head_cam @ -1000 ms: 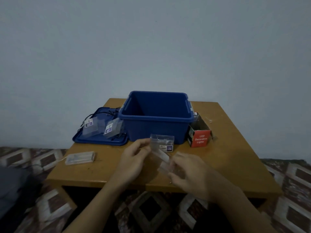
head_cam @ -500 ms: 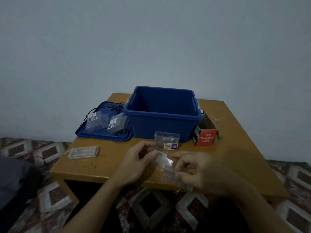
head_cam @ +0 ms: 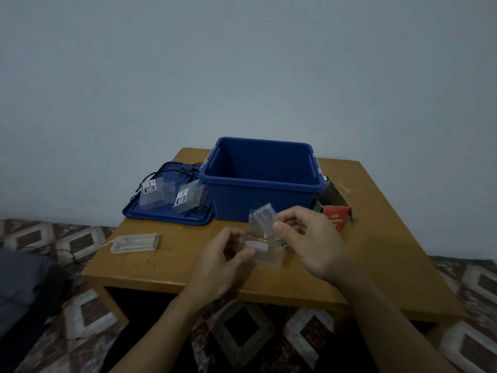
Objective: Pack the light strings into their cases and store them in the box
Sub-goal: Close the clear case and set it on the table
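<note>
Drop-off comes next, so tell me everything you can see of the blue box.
The box is a deep blue plastic tub, rectangular, with a thick rim and a slot handle at each end. It stands upright and open on the table, toward the far edge; its floor is hidden. Its lid lies flat by its left side, a red carton by its right. The left hand and right hand hold a clear case in front of it, apparently not touching.

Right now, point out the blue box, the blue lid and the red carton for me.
blue box (head_cam: pixel 242 200): head view, front wall.
blue lid (head_cam: pixel 166 217): head view, bare near edge.
red carton (head_cam: pixel 336 218): head view, red end face.
</note>
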A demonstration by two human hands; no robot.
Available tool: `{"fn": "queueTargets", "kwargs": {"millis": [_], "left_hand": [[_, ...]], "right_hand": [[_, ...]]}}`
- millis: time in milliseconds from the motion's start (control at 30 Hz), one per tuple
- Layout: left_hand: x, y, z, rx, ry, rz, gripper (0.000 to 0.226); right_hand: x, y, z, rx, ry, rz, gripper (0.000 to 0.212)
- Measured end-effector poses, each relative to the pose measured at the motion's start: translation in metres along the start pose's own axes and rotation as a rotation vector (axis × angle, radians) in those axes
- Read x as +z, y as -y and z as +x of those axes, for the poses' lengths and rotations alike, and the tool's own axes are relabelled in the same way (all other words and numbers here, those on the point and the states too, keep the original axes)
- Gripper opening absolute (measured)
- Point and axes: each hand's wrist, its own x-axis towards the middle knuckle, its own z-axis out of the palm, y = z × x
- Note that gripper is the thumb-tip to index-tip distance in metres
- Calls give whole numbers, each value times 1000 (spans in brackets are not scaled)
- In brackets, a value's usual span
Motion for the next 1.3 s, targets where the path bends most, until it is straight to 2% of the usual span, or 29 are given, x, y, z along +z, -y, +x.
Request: {"fn": "queueTargets", "kwargs": {"millis": [200,667,833,967,1100,1167,1300], "left_hand": [[0,1,-1,6,18,-41,29],[1,-2,-3,9,71,-7,20],[3,-1,-4,49,58,27,29],[4,2,-5,151,53,74,45],[6,4,-5,270,52,286,35],[7,4,-5,296,53,344,31],[6,4,-6,340,35,399,17]], "right_hand": [[15,0,-6,-68,-14,-199,4],[11,23,0,-113,266,-653,15],[15,25,4,-154,319,-799,17],[14,25,6,-162,307,-770,20],[13,22,8,-159,285,-737,18],[11,22,8,-186,268,-679,9],[7,14,7,-237,268,-610,16]]}}
